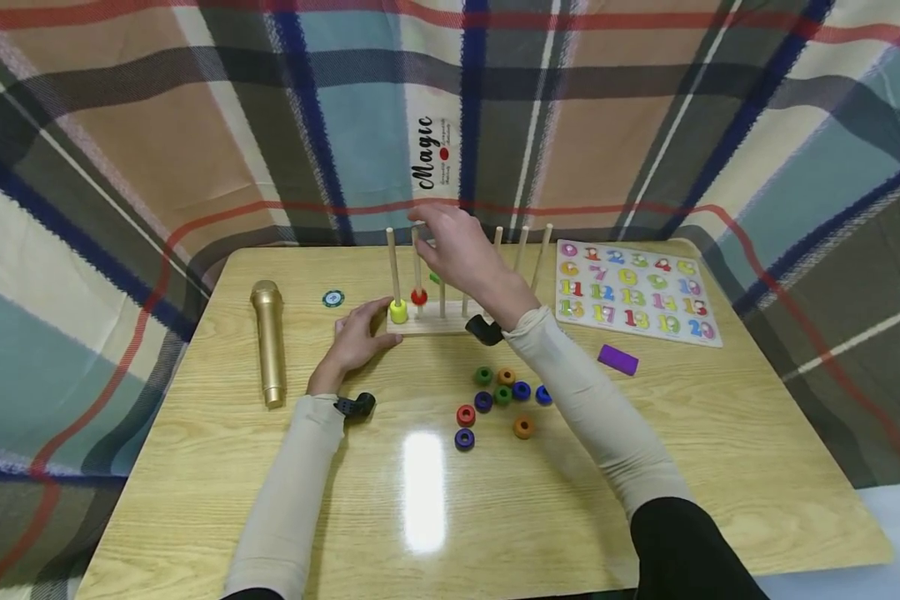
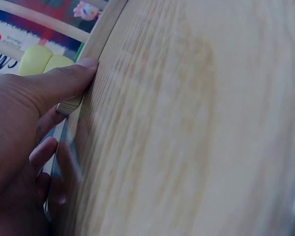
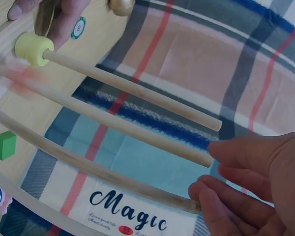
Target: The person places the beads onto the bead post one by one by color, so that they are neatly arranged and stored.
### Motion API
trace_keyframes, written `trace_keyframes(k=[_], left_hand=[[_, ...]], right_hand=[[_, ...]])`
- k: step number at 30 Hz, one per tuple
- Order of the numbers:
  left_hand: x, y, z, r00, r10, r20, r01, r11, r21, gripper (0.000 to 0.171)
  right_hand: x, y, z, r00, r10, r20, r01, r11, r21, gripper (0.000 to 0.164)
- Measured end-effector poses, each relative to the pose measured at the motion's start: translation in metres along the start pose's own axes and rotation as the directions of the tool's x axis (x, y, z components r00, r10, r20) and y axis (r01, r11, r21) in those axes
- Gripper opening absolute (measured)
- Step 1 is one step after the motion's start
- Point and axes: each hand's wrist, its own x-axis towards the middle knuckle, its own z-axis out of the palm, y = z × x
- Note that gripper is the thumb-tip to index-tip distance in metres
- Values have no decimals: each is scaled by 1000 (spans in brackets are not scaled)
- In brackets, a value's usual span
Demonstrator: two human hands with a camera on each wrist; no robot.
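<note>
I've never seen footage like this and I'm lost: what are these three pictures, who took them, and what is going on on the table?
No machine here: a person wears three cameras. The head view looks down on a wooden table; the other two sit on the wrists.

The left hand presses against the base of a wooden peg rack, steadying it. The right hand is at the peg tops, fingers relaxed, holding nothing visible. A yellow ring and a red ring sit low on the first two pegs.

Loose coloured rings lie nearer the person, with a gold microphone, a number puzzle board and a purple block.
</note>
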Motion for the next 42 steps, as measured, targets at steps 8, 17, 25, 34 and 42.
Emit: trace_keyframes(k=[8, 17, 25, 34, 42], left_hand=[[-1, 1, 6, 1000, 14, -1, -14, 1000, 0, 77], [-3, 2, 0, 1000, 5, -9, -5, 1000, 7, 78], [-4, -1, -4, 1000, 1, -13, -1, 1000, 0, 78], [-6, -2, -4, 1000, -1, -21, 1, 1000, -2, 78], [-3, -2, -1, 1000, 11, -9, -11, 1000, 1, 78]], right_hand=[[-42, 5, 3, 993, -116, -33, 116, 993, 0, 30], [-119, 18, 37, 829, -156, 537, 223, 973, -63, 38], [-150, 30, 72, 778, -250, 576, 338, 940, -48, 24], [-134, 31, 63, 843, -318, 434, 346, 938, 14, 16], [-71, 19, 7, 982, -108, 155, 93, 990, 102, 31]])
